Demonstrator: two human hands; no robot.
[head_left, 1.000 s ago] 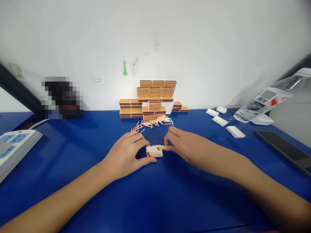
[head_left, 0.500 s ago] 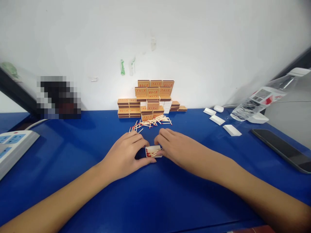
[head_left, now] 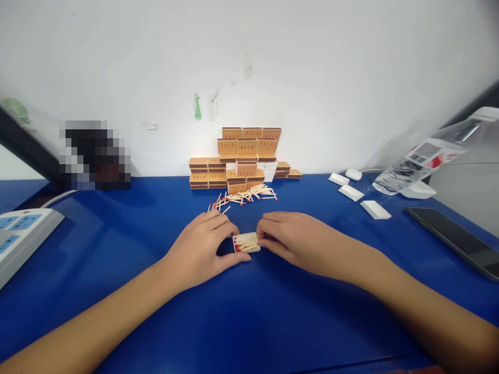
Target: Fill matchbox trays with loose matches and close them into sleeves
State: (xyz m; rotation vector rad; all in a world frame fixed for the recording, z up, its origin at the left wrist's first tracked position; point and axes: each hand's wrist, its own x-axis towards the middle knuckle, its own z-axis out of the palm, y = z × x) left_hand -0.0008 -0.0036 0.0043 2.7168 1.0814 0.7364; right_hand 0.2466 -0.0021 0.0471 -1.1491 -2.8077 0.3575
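Note:
A small white matchbox tray filled with red-tipped matches lies on the blue table, between my two hands. My left hand curls round the tray's left end, thumb along its near side. My right hand has its fingers bent together against the tray's right end, touching the matches there. Behind the hands lies a loose heap of matches. Further back, against the white wall, stands a pile of orange matchboxes.
Three white empty trays lie at the right, with a clear plastic bottle on its side and a dark phone beyond them. A white power strip sits at the left edge.
My right hand drew in over the tray's right end, then eased back slightly, fingers still on the matches. The left hand has stayed on the tray.

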